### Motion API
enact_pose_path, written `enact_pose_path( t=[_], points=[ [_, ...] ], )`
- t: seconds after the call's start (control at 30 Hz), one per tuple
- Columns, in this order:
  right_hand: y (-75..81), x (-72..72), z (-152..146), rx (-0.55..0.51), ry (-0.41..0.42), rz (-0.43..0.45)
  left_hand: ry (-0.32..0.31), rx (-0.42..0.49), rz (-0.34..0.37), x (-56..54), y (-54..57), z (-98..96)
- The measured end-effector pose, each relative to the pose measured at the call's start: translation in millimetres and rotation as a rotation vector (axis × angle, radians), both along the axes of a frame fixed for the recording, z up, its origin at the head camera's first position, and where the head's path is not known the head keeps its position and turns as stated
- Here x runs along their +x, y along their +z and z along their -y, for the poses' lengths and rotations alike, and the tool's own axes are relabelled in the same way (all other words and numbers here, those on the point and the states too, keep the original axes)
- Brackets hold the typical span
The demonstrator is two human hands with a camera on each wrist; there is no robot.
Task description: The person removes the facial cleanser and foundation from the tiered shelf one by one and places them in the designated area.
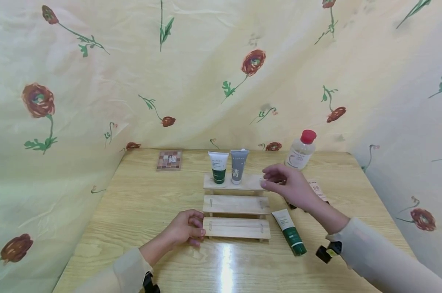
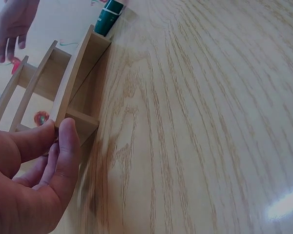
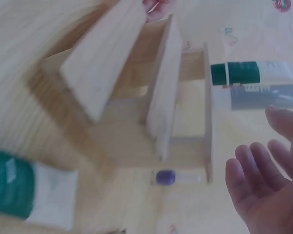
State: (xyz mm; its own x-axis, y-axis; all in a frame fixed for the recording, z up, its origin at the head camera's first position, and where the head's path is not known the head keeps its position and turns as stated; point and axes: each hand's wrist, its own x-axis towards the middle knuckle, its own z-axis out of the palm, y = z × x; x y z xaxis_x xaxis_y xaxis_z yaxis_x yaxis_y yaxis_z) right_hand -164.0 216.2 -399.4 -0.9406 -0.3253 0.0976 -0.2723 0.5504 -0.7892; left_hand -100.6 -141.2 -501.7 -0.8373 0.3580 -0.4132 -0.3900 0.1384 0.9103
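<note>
A three-tier wooden step rack (image 1: 237,228) stands on the table. My left hand (image 1: 182,228) pinches the left end of its lowest step between thumb and fingers. On the top tier a white-and-green tube (image 1: 218,167) and a grey tube (image 1: 238,167) stand upright side by side on their caps. Beside the top tier's right end is my right hand (image 1: 290,185), fingers relaxed and bent a little, nothing in it; the right wrist view shows its palm bare. Another white-and-green tube (image 1: 289,232) lies on the table right of the rack.
Behind my right hand stands a clear bottle (image 1: 300,152) with a red cap. A pale tube marked BB (image 1: 317,189) lies partly hidden under the right forearm. At the back left is a flat checkered palette (image 1: 169,160). A small purple-banded piece (image 3: 166,177) shows beside the rack.
</note>
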Motion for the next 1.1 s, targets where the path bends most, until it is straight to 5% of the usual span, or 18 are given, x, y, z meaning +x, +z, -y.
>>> enact_pose_path(
  t=[0.43, 1.1],
  points=[
    [6.6, -24.5, 51, -0.139, 0.073, 0.015, -0.003, 0.009, -0.004, -0.3, -0.1, 0.5],
    [5.3, -30.7, 67, -0.148, 0.029, -0.021, -0.007, -0.003, 0.006, -1.8, 1.8, 0.7]
  ],
)
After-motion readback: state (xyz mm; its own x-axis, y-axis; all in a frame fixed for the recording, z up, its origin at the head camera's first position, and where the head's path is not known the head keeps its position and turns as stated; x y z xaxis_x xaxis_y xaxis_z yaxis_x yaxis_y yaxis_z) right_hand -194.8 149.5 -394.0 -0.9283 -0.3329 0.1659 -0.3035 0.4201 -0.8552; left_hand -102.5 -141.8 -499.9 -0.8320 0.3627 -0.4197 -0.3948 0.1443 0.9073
